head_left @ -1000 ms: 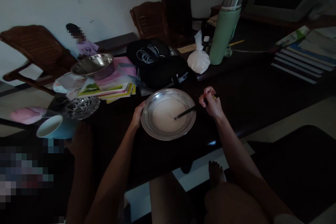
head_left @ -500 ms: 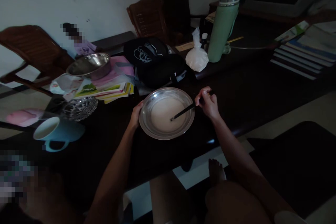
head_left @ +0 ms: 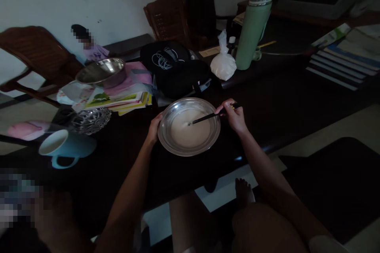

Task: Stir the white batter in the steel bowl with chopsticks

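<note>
A shallow metal bowl (head_left: pixel 190 152) stands on the dark table in front of me, holding a milky white liquid (head_left: pixel 191 136). My left hand (head_left: pixel 154 127) grips the bowl's left rim, fingers mostly hidden at its edge. Above the right rim, my right hand (head_left: pixel 234 116) is closed around black chopsticks (head_left: pixel 204 118). They slant down to the left, their tips in the liquid near the bowl's middle. Behind the bowl, a knotted clear bag of white powder (head_left: pixel 223 66) sits beside a tall green thermos (head_left: pixel 251 35).
Left of the bowl are a light-blue mug (head_left: pixel 69 148), a cut-glass dish (head_left: pixel 92 120) and books (head_left: pixel 130 103) under another metal bowl (head_left: pixel 102 74). A black case (head_left: pixel 181 79) lies behind. More books (head_left: pixel 338 67) are stacked right. One person is at far left, another beyond the table.
The chopstick tips have moved left and slightly away from me through the liquid. My right hand has shifted slightly with them; my left hand stays on the rim.
</note>
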`<act>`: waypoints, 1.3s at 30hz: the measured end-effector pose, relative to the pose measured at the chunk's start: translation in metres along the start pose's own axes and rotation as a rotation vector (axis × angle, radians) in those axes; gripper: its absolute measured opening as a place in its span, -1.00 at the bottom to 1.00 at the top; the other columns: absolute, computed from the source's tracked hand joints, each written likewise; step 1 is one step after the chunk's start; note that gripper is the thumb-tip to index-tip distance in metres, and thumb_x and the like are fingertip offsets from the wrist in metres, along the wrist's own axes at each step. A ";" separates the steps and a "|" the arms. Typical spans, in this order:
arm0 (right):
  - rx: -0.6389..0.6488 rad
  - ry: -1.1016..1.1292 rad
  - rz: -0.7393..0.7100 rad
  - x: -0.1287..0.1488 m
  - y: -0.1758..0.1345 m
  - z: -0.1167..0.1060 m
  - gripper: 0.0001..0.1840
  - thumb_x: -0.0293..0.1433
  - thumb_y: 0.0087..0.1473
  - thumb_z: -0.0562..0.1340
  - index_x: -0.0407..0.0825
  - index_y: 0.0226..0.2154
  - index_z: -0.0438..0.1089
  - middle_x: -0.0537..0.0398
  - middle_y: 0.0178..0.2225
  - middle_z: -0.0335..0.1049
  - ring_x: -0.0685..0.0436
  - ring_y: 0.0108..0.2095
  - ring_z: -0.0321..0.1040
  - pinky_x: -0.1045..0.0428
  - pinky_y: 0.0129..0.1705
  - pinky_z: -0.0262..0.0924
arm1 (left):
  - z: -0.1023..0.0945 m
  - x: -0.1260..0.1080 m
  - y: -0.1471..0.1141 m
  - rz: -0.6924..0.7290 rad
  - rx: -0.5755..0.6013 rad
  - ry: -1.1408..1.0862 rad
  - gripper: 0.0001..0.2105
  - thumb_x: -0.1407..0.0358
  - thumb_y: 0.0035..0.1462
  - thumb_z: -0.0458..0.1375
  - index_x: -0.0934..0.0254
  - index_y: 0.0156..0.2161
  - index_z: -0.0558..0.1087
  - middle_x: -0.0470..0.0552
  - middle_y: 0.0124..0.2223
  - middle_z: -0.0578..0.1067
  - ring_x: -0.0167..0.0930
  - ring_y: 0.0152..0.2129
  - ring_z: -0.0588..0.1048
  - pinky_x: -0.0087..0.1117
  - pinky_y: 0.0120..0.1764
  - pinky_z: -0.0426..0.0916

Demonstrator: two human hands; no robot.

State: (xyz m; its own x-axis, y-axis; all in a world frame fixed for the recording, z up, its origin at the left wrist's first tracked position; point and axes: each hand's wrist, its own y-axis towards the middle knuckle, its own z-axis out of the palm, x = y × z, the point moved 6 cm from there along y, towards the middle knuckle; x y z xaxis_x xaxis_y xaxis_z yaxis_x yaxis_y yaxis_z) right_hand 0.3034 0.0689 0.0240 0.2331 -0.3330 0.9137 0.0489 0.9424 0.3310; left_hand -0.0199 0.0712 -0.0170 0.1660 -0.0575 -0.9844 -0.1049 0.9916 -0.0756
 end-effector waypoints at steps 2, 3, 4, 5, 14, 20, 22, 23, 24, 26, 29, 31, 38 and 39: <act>-0.075 -0.033 -0.021 0.002 0.000 -0.007 -0.58 -0.01 0.17 0.20 0.03 -0.51 0.38 0.17 -0.61 0.45 -0.03 -0.53 0.38 0.03 -0.41 0.29 | 0.000 0.001 0.001 -0.001 0.002 -0.003 -0.58 0.06 -0.10 0.26 0.31 -0.16 0.58 0.06 -0.16 0.64 -0.09 0.01 0.49 -0.20 0.04 0.35; -0.090 -0.046 -0.029 0.003 0.000 -0.009 -0.56 -0.01 0.18 0.18 0.03 -0.53 0.38 0.17 -0.62 0.43 -0.04 -0.54 0.37 0.01 -0.39 0.30 | 0.001 0.001 0.001 -0.001 0.002 -0.001 -0.57 0.06 -0.10 0.26 0.31 -0.17 0.58 0.06 -0.17 0.64 -0.10 0.01 0.49 -0.21 0.03 0.35; -0.081 -0.058 -0.033 0.003 0.000 -0.009 -0.54 0.00 0.19 0.16 0.03 -0.54 0.38 0.16 -0.63 0.42 -0.05 -0.54 0.37 0.00 -0.36 0.31 | 0.001 0.001 0.001 0.001 0.001 0.006 -0.57 0.06 -0.11 0.26 0.32 -0.17 0.58 0.06 -0.18 0.64 -0.10 0.00 0.50 -0.22 0.02 0.35; -0.054 -0.069 -0.032 0.002 0.000 -0.008 -0.52 0.01 0.19 0.16 0.03 -0.55 0.39 0.16 -0.64 0.41 -0.06 -0.53 0.37 -0.02 -0.33 0.31 | 0.001 0.000 0.001 0.002 -0.003 0.014 -0.57 0.05 -0.11 0.27 0.32 -0.18 0.58 0.06 -0.19 0.64 -0.11 -0.02 0.50 -0.23 0.01 0.36; -0.080 -0.130 -0.038 -0.005 0.000 -0.013 -0.59 -0.02 0.18 0.19 0.07 -0.52 0.43 0.16 -0.58 0.48 -0.10 -0.48 0.38 -0.05 -0.28 0.29 | 0.003 0.001 0.001 0.016 0.022 0.013 -0.55 0.05 -0.08 0.26 0.33 -0.14 0.58 0.06 -0.19 0.64 -0.15 -0.11 0.54 -0.25 -0.03 0.37; 0.068 -0.185 -0.060 -0.004 -0.001 -0.002 -0.55 -0.03 0.19 0.18 0.05 -0.55 0.46 0.12 -0.53 0.51 -0.11 -0.39 0.43 -0.05 -0.21 0.30 | 0.001 0.003 0.003 0.022 0.023 0.012 -0.57 0.07 -0.08 0.25 0.34 -0.15 0.58 0.05 -0.19 0.64 -0.16 -0.11 0.55 -0.25 -0.02 0.36; 0.010 -0.169 -0.063 -0.003 -0.001 -0.005 -0.58 -0.04 0.19 0.18 0.05 -0.52 0.46 0.13 -0.52 0.52 -0.11 -0.40 0.44 -0.05 -0.21 0.32 | 0.001 0.002 0.003 0.036 0.027 0.017 -0.57 0.08 -0.08 0.26 0.34 -0.15 0.58 0.05 -0.17 0.64 -0.16 -0.09 0.54 -0.25 0.00 0.35; -0.033 -0.157 -0.060 -0.003 -0.001 -0.008 -0.59 -0.04 0.20 0.18 0.06 -0.51 0.45 0.14 -0.54 0.51 -0.10 -0.42 0.44 -0.05 -0.23 0.33 | 0.001 0.001 0.004 0.043 0.029 0.020 -0.57 0.08 -0.08 0.27 0.34 -0.15 0.58 0.05 -0.17 0.64 -0.16 -0.08 0.54 -0.25 0.01 0.34; -0.068 -0.146 -0.055 -0.003 0.000 -0.010 -0.58 -0.04 0.20 0.16 0.06 -0.52 0.44 0.15 -0.56 0.50 -0.10 -0.45 0.43 -0.05 -0.25 0.33 | 0.001 0.001 0.003 0.048 0.031 0.022 -0.57 0.07 -0.08 0.27 0.34 -0.15 0.58 0.05 -0.16 0.64 -0.16 -0.08 0.54 -0.25 0.02 0.33; -0.072 -0.142 -0.041 -0.003 0.000 -0.010 -0.55 -0.01 0.20 0.15 0.06 -0.54 0.43 0.14 -0.60 0.47 -0.10 -0.48 0.41 -0.05 -0.28 0.33 | 0.001 0.000 0.003 0.051 0.033 0.025 -0.58 0.07 -0.08 0.27 0.33 -0.16 0.58 0.06 -0.16 0.64 -0.16 -0.08 0.54 -0.25 0.01 0.33; 0.034 -0.171 -0.033 -0.003 -0.001 -0.004 -0.54 0.02 0.18 0.17 0.06 -0.53 0.45 0.13 -0.56 0.50 -0.12 -0.42 0.44 -0.06 -0.23 0.34 | 0.000 0.001 0.002 0.043 0.025 0.026 -0.58 0.05 -0.09 0.27 0.32 -0.18 0.58 0.06 -0.18 0.64 -0.16 -0.11 0.54 -0.26 -0.01 0.34; 0.047 -0.158 -0.035 -0.003 -0.001 -0.003 -0.57 0.01 0.16 0.20 0.06 -0.50 0.47 0.13 -0.51 0.54 -0.11 -0.38 0.46 -0.05 -0.19 0.34 | 0.000 0.002 0.002 0.035 0.022 0.026 -0.57 0.04 -0.08 0.27 0.32 -0.17 0.58 0.05 -0.18 0.64 -0.16 -0.12 0.54 -0.26 -0.02 0.34; -0.006 -0.101 0.009 -0.007 -0.001 -0.006 -0.57 0.01 0.17 0.18 0.06 -0.49 0.46 0.17 -0.59 0.50 -0.08 -0.49 0.44 -0.03 -0.29 0.35 | -0.001 0.001 0.003 0.046 -0.006 0.055 -0.55 0.05 -0.08 0.24 0.35 -0.13 0.55 0.09 -0.20 0.62 -0.12 -0.06 0.51 -0.22 0.01 0.32; 0.020 -0.104 0.005 -0.007 -0.002 -0.004 -0.58 0.01 0.17 0.19 0.06 -0.47 0.48 0.17 -0.57 0.51 -0.08 -0.47 0.45 -0.03 -0.25 0.35 | 0.000 0.000 0.002 0.044 0.001 0.054 -0.55 0.06 -0.07 0.24 0.35 -0.13 0.55 0.09 -0.20 0.62 -0.13 -0.06 0.51 -0.22 0.01 0.32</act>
State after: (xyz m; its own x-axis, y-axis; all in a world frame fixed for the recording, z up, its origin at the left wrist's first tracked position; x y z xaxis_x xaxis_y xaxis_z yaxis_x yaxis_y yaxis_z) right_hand 0.3055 0.0698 0.0165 0.1317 -0.3308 0.9345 0.0287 0.9436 0.3300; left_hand -0.0202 0.0734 -0.0177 0.1084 -0.0204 -0.9939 -0.1096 0.9934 -0.0323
